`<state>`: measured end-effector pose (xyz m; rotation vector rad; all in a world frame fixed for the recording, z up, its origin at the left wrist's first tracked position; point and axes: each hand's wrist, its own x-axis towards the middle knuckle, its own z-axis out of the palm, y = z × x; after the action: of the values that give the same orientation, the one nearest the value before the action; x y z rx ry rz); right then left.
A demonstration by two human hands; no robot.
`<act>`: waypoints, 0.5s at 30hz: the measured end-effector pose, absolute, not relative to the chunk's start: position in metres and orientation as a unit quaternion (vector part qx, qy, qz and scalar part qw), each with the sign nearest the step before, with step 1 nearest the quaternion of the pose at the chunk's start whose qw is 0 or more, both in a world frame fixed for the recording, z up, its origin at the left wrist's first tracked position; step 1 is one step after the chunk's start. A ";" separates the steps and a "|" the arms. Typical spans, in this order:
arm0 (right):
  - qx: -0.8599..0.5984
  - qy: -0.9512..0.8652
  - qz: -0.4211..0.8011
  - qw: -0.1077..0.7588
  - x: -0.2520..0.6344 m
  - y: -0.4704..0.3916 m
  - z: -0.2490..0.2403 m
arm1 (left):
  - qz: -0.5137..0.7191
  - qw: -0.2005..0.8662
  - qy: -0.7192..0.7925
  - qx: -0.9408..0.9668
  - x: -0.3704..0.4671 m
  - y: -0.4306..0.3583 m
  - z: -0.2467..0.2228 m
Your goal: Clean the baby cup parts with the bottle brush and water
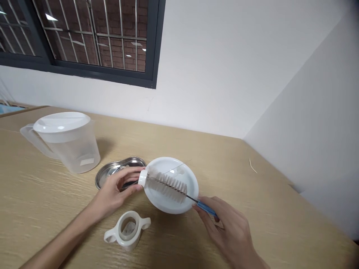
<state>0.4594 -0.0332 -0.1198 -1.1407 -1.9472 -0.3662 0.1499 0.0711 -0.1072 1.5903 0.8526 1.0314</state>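
Note:
My right hand [224, 224] is closed on the blue handle of a bottle brush [171, 185]. The brush's white bristles stretch left above a white bowl [187, 205]. Between the thumb and fingers of my left hand [114, 188] is a small white bottle collar [143, 178], with the brush's bristle end at its opening. Whether the bristles reach inside the collar I cannot tell. Below my left hand stands a white two-handled holder [127, 243] with a clear inner part.
Partly behind my left hand lies a kidney-shaped steel tray [98, 180] with small clear pieces in it. A lidded translucent pitcher [75, 149] stands at the left of the wooden table [266, 213]. One thin pale strip [252, 166] lies far right. White walls and a barred window border the table.

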 end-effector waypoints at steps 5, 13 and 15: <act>-0.453 -0.774 -0.128 0.423 0.459 -0.031 -0.121 | 0.426 0.474 0.355 0.684 0.148 0.072 -0.109; -0.468 -0.770 -0.134 0.413 0.460 -0.035 -0.121 | 0.432 0.394 0.345 0.734 0.144 0.072 -0.111; -0.472 -0.769 -0.134 0.409 0.460 -0.034 -0.119 | 0.434 0.372 0.339 0.747 0.143 0.072 -0.113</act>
<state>0.4603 -0.0339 -0.1195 -1.1893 -1.9382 -0.3375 0.1429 0.0722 -0.1134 1.9161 0.8691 1.1117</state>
